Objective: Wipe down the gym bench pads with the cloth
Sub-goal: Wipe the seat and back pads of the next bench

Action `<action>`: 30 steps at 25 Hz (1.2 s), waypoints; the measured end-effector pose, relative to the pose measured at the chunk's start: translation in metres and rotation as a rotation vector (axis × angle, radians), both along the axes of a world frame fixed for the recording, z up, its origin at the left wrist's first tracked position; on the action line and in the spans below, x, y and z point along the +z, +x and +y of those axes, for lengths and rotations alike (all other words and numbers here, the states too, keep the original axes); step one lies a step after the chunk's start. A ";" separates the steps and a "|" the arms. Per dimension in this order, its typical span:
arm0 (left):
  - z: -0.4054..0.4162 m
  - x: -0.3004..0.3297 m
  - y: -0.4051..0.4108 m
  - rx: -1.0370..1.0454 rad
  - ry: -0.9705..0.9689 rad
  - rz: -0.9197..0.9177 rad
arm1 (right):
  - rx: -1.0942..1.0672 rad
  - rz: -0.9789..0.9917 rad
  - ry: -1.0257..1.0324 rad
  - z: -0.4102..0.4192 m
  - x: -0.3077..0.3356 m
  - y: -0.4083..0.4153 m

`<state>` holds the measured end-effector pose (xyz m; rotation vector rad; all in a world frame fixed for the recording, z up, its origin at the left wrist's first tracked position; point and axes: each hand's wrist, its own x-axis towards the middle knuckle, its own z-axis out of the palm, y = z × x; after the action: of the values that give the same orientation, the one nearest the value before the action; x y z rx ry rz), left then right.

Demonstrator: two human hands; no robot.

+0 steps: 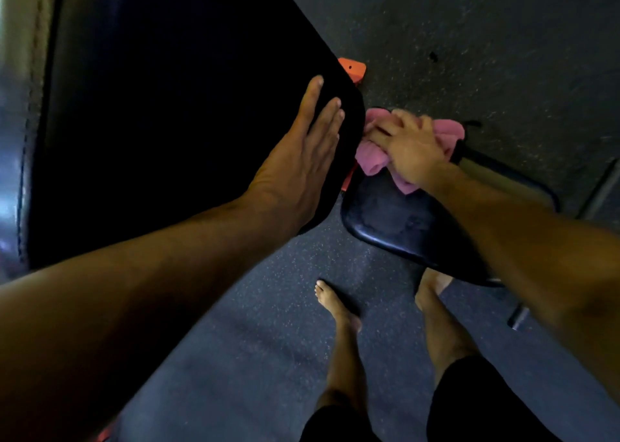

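A large black back pad (174,112) fills the upper left of the head view. My left hand (302,149) lies flat on its lower right corner with straight fingers. To the right sits the smaller black seat pad (392,220), glossy and lower down. A pink cloth (372,159) lies bunched on the far end of the seat pad. My right hand (409,142) presses down on the cloth, fingers spread over it and slightly bent.
An orange frame bracket (352,67) shows between the two pads. A black metal frame tube (496,169) runs off to the right of the seat. My bare feet (335,304) stand on dark speckled rubber flooring (255,357) below the seat.
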<state>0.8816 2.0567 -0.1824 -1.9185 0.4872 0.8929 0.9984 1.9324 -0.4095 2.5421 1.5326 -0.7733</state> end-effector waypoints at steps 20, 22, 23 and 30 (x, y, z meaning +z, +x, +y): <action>-0.003 0.001 -0.002 -0.015 0.059 0.011 | 0.391 0.063 0.016 0.001 0.017 -0.081; -0.005 0.002 0.000 -0.040 0.050 0.017 | 0.425 0.265 -0.011 -0.015 0.028 -0.123; -0.006 0.005 0.002 -0.040 0.040 0.017 | 0.376 0.382 -0.014 -0.022 0.040 -0.140; -0.012 0.025 -0.001 0.239 -0.316 -0.070 | -0.386 0.567 0.393 -0.129 0.158 -0.146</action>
<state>0.8808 2.0451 -0.1577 -2.3254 0.3790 0.9385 0.8524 1.8036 -0.2512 3.1565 1.4414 -1.4776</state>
